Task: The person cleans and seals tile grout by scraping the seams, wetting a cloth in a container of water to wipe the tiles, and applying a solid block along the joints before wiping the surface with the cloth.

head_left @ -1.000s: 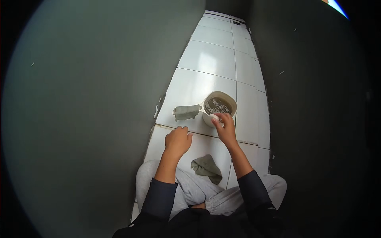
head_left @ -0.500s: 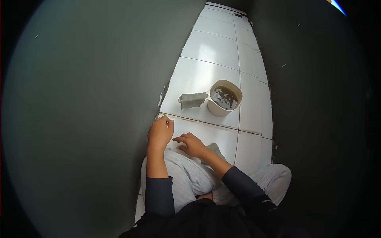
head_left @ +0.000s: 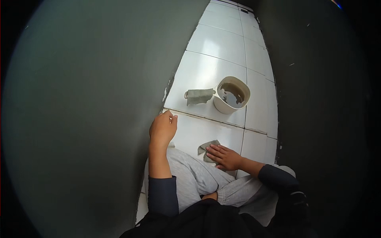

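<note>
My right hand lies flat, fingers stretched out, on a crumpled grey-green cloth on the white floor tiles. My left hand is beside the left wall at a tile seam, its fingers curled together; whatever may be in them is hidden. Ahead stands a white dipper, upright, holding murky brownish water. Over its handle, which points left, hangs a second grey-green cloth.
Dark grey walls close in on both sides of the narrow tiled strip. Brownish grime marks the seam in front of me. My crossed legs in light grey trousers fill the near floor.
My right hand has moved right, away from my left hand, and now rests on the cloth on the floor. My left hand stays near the wall. The view has shifted slightly.
</note>
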### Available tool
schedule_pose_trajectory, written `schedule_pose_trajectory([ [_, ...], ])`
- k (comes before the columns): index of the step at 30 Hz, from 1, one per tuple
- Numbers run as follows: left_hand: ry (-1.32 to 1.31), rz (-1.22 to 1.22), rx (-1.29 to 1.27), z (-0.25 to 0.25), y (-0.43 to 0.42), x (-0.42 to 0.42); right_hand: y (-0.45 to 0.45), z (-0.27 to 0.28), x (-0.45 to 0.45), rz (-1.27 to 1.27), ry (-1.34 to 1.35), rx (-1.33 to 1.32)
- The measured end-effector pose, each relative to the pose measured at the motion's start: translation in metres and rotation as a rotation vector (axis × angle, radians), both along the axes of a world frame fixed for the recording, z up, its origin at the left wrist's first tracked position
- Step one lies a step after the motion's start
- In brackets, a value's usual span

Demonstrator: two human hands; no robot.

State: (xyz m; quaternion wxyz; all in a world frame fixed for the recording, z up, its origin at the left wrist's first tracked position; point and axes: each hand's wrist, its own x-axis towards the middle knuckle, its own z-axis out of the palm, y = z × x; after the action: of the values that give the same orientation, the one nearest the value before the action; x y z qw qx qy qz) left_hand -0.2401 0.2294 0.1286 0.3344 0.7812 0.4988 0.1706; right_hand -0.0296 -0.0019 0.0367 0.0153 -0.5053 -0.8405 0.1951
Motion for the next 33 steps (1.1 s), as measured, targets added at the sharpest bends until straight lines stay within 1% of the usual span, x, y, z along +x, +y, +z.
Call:
schedule_pose_trajectory([
  [1, 0.005, -0.001, 0.004, 0.0, 0.001, -0.001, 0.008, -0.003, -0.005, -0.001, 0.005, 0.004],
  [3, 0.068, -0.007, 0.01, 0.0, 0.002, -0.003, 0.027, -0.011, -0.02, 0.024, 0.004, 0.13],
  [4, 0.074, -0.009, 0.013, 0.001, 0.003, -0.004, 0.04, -0.016, -0.027, -0.016, 0.039, 0.16],
  [5, 0.07, 0.038, 0.006, 0.004, 0.004, -0.006, 0.053, -0.022, -0.033, -0.017, 0.046, 0.163],
  [7, 0.078, 0.086, 0.003, 0.007, 0.007, -0.012, 0.082, -0.033, -0.045, -0.166, -0.033, 0.263],
  [8, 0.061, 0.103, 0.03, 0.008, 0.008, -0.014, 0.097, -0.038, -0.052, -0.264, -0.011, 0.333],
  [9, 0.043, 0.119, 0.057, 0.01, 0.009, -0.016, 0.112, -0.042, -0.056, -0.264, -0.002, 0.334],
  [11, 0.101, 0.132, 0.058, 0.016, 0.009, -0.016, 0.138, -0.047, -0.061, -0.283, 0.003, 0.369],
  [12, 0.092, 0.136, 0.049, 0.016, 0.01, -0.016, 0.15, -0.048, -0.065, -0.251, 0.028, 0.377],
  [15, 0.051, 0.126, 0.034, 0.014, 0.01, -0.014, 0.186, -0.051, -0.079, -0.277, 0.078, 0.44],
  [17, 0.023, 0.111, 0.026, 0.013, 0.009, -0.013, 0.206, -0.055, -0.088, -0.323, 0.116, 0.446],
  [20, 0.02, 0.107, 0.002, 0.014, 0.008, -0.012, 0.223, -0.06, -0.098, -0.429, 0.095, 0.389],
  [22, 0.022, 0.091, 0.038, 0.015, 0.006, -0.009, 0.227, -0.061, -0.1, -0.434, 0.052, 0.388],
  [26, -0.003, 0.069, -0.002, 0.019, -0.001, 0.001, 0.23, -0.057, -0.1, -0.426, -0.049, 0.362],
  [29, 0.046, 0.008, -0.025, 0.021, -0.008, 0.007, 0.231, -0.061, -0.098, -0.406, -0.106, 0.337],
  [31, 0.02, -0.052, 0.041, 0.018, -0.015, 0.012, 0.228, -0.064, -0.094, -0.397, -0.11, 0.342],
  [32, 0.048, -0.1, 0.025, 0.021, -0.019, 0.015, 0.225, -0.065, -0.09, -0.389, -0.117, 0.339],
  [33, 0.046, -0.098, 0.029, 0.022, -0.024, 0.019, 0.222, -0.068, -0.087, -0.387, -0.118, 0.343],
])
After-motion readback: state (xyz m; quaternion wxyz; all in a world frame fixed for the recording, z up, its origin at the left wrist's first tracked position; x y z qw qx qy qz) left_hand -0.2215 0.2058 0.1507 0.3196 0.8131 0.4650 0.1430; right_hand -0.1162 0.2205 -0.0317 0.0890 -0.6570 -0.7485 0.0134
